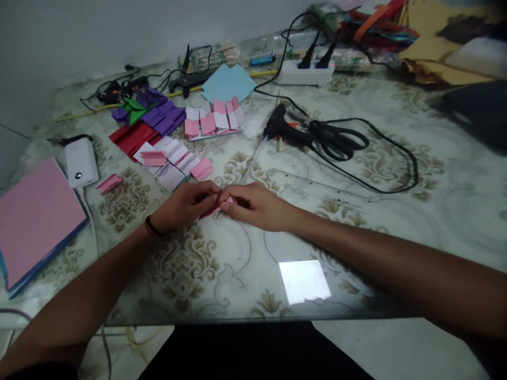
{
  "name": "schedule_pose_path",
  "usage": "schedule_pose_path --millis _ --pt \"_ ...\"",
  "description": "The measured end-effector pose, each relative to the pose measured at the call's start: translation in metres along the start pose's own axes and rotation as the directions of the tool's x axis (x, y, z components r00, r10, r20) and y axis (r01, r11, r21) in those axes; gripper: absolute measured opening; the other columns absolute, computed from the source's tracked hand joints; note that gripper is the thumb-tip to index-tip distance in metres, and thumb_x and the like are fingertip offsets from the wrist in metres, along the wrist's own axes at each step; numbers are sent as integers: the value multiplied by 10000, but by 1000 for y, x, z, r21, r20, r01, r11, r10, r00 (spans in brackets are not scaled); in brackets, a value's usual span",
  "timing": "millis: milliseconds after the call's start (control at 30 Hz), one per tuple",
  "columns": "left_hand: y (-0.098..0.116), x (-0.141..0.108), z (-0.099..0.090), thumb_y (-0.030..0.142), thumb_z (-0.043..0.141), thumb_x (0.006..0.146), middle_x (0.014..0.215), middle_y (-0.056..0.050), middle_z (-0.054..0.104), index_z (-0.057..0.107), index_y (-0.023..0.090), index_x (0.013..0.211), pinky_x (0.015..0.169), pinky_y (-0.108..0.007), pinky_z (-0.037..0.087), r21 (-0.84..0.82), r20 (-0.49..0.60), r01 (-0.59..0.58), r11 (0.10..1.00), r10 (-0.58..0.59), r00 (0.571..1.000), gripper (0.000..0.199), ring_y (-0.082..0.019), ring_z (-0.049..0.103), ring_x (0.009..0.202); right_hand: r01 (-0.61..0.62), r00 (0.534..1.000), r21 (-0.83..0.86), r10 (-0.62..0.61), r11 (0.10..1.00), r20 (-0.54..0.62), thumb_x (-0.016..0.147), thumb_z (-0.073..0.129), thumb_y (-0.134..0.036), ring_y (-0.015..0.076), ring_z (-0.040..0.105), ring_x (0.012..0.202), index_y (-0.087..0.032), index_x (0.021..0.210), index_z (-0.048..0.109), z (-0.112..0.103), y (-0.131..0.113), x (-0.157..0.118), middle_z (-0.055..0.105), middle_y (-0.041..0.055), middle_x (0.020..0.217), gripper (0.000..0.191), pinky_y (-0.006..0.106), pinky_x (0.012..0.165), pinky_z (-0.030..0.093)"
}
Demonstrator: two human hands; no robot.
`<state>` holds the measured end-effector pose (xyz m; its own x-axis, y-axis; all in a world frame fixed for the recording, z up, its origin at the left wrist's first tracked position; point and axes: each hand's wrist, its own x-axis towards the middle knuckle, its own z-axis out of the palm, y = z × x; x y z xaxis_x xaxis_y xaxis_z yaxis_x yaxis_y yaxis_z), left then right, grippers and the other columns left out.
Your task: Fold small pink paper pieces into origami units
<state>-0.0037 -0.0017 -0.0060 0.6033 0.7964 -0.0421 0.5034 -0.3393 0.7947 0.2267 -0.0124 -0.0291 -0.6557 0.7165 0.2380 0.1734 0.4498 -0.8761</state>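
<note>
Between my two hands, at the middle of the table, is a small pink folded paper (210, 211). My left hand (189, 203) pinches its left part, with a dark band on the wrist. Opposite, my right hand (255, 207) grips the paper's upper right end between thumb and fingers, the fingertips of both hands nearly touching. Just beyond the hands lie pink and white folded papers (174, 155). Another pink folded piece (109, 183) rests alone to the left. The fingers hide much of the held paper.
A black glue gun (283, 126) with its cable and scissors (336, 138) lie at the back right. A clear ruler (317, 184) is nearer. Purple papers (164, 116), a power strip (304, 73), a white power bank (81, 162) and pink sheets (39, 216) surround the work.
</note>
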Motion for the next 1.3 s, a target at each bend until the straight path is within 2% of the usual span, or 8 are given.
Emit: schedule_pose_path --millis 400,633,967,1300 --pt "4 1 0 330 576 973 719 18 640 719 137 951 590 -198 385 -9 -11 -7 1000 7 1000 241 -80 506 617 -24 1000 -17 25 1000 4 1052 562 -334 81 482 619 -142 971 703 -2 -3 -2 572 -32 690 252 211 604 355" --pt "4 2 0 382 593 963 727 7 655 730 140 931 590 -196 405 -4 -19 -29 1000 29 999 280 -93 525 637 11 1000 -15 -11 1000 -10 1043 577 -338 75 455 587 -148 940 696 -1 -1 -2 547 -48 653 247 201 580 333" --pt "3 1 0 343 590 968 674 32 622 730 139 936 555 -184 365 -25 -15 -35 999 35 999 249 -69 466 574 26 1000 -20 -26 999 -13 1041 581 -352 70 456 569 -142 969 713 0 0 -1 571 -48 650 258 188 569 339" --pt "1 1 1 352 589 973 717 22 653 733 140 944 591 -180 394 -15 -23 -38 999 37 999 258 -75 514 619 34 999 -16 -35 999 -10 1042 589 -352 68 451 576 -141 966 710 0 0 -1 560 -48 653 255 189 567 334"
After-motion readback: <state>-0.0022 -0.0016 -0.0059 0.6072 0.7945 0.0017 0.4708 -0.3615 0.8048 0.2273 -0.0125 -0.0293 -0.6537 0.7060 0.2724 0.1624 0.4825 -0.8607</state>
